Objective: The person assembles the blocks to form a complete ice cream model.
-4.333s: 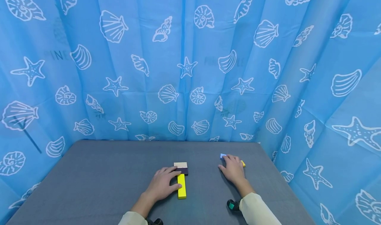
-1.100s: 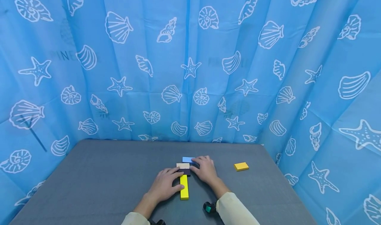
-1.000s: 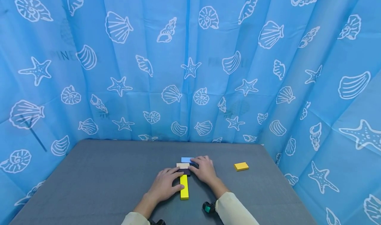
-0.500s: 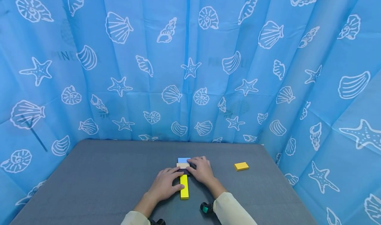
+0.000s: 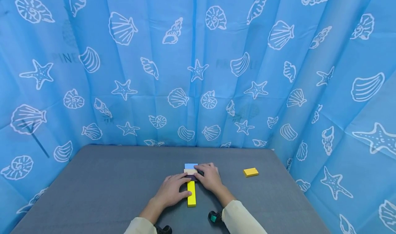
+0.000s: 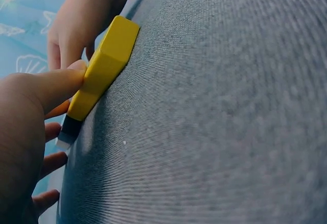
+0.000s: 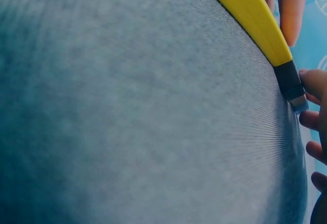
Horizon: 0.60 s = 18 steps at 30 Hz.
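A long yellow block (image 5: 191, 197) lies lengthwise on the grey table, with a dark block (image 5: 193, 177), a cream block (image 5: 189, 171) and a light blue block (image 5: 190, 166) set crosswise in a row beyond it. My left hand (image 5: 169, 192) rests at the row's left side: its thumb touches the yellow block's side, and its index finger reaches the dark block. From the right, my right hand (image 5: 211, 179) has its index finger at the blue block's end and its thumb by the cream and dark blocks. In the right wrist view the yellow block (image 7: 250, 17) meets the dark block (image 7: 287, 77) end-on.
An orange-yellow block (image 5: 251, 172) lies alone on the table to the right of my right hand. The table (image 5: 123, 179) ends at a blue curtain (image 5: 198, 72) with white shell and starfish prints, which also runs along both sides.
My right hand has come from the far right to the middle with the blue block, then slid it left into line beyond the cream one. My left hand has stayed at the row.
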Available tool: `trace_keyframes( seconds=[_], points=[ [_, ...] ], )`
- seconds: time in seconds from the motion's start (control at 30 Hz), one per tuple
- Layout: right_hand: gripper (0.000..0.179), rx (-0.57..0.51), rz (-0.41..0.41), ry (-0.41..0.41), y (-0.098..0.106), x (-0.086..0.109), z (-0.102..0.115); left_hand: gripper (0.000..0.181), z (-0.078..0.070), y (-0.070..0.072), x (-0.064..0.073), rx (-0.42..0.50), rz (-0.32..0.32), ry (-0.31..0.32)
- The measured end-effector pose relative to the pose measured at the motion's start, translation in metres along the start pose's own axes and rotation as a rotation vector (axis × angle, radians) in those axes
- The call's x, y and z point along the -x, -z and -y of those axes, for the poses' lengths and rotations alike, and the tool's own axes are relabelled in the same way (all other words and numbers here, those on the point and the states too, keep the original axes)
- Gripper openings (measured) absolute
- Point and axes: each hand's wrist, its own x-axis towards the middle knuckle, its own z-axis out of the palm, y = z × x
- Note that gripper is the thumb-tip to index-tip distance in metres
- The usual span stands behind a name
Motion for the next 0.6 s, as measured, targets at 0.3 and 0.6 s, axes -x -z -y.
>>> trace_keyframes(
  seconds=[0.3,0.6],
  points=[
    [0.038,0.0,0.006,-0.002,0.0005,0.0,0.0002,0.053,0.0008,0.0007,-0.0034,0.038,-0.008,0.01],
    [0.037,-0.002,-0.008,0.012,-0.0002,0.0005,-0.0002,0.051,0.003,0.001,-0.0091,0.054,-0.033,0.006]
  ],
)
